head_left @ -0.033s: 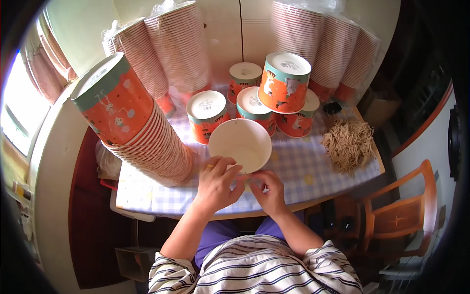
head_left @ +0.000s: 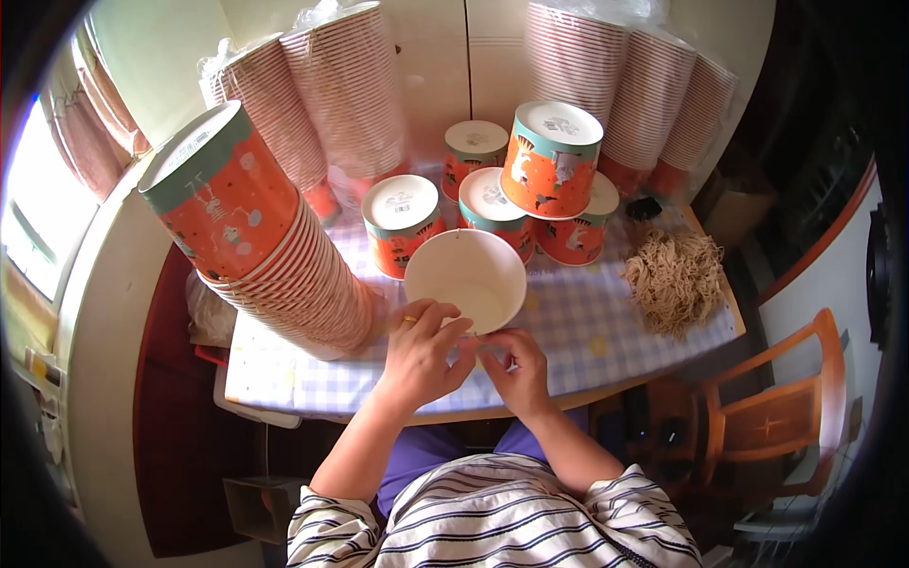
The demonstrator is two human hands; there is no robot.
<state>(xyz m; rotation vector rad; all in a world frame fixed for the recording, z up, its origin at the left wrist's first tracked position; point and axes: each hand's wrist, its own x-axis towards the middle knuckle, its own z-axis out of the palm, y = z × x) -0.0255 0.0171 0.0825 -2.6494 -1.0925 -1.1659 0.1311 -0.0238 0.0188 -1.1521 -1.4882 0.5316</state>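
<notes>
At frame centre, the left hand [head_left: 419, 350] and right hand [head_left: 516, 367] pinch the near rim of one open paper cup [head_left: 466, 277], fingers clamped on it. Six upturned cups [head_left: 551, 158] stand finished behind it. A tall nested stack [head_left: 275, 251] at the left seems still to be worked through.

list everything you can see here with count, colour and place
open paper bowl: one, white inside, table centre, tilted toward the camera
upturned bowls: about six, orange with teal band and white base, behind the open bowl, one stacked on top
tall leaning bowl stack: one, orange and teal, left of table
wrapped bowl stacks: several, pale pink-striped, along the back wall
pile of thin strings: one, tan, right of table
tablecloth: one, lilac-white check, on the table
wooden chair: one, orange-brown, lower right
ring: one, gold, left hand
left hand: grip on the open bowl's near rim
right hand: fingertips at the same rim
</notes>
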